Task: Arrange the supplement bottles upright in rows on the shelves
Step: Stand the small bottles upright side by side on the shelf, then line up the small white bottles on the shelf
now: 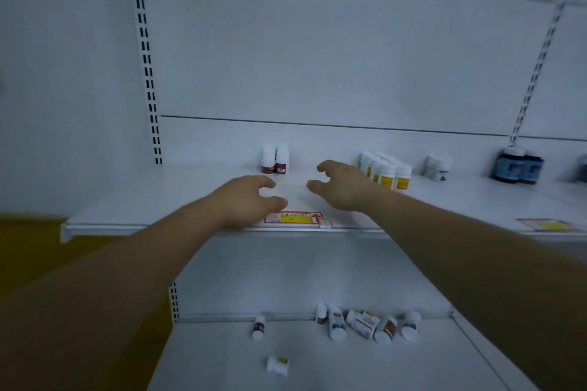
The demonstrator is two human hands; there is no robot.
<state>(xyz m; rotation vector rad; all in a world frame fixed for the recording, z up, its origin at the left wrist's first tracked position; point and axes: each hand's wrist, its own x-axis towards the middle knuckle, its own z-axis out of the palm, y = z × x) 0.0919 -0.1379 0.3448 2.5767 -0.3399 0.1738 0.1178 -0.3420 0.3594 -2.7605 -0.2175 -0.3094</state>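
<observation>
Two white bottles with dark red labels (pixel 275 161) stand upright at the back of the upper shelf (pixel 143 200). My left hand (pixel 246 200) and my right hand (pixel 341 186) hover over the shelf just in front of them, fingers loosely curled, holding nothing. A row of yellow-labelled bottles (pixel 386 170) stands right of my right hand. Further right stand white bottles (pixel 438 167) and two dark blue bottles (pixel 519 165). On the lower shelf (pixel 222 359), several bottles lie toppled (pixel 365 324); one lies apart at left (pixel 259 327), another nearer the front (pixel 278 365).
A red and yellow price tag (pixel 295 218) sits on the upper shelf's front edge, another tag (pixel 546 225) at the right. Slotted uprights (pixel 146 57) frame the white back panel. A yellow-brown floor (pixel 31 247) shows at the left.
</observation>
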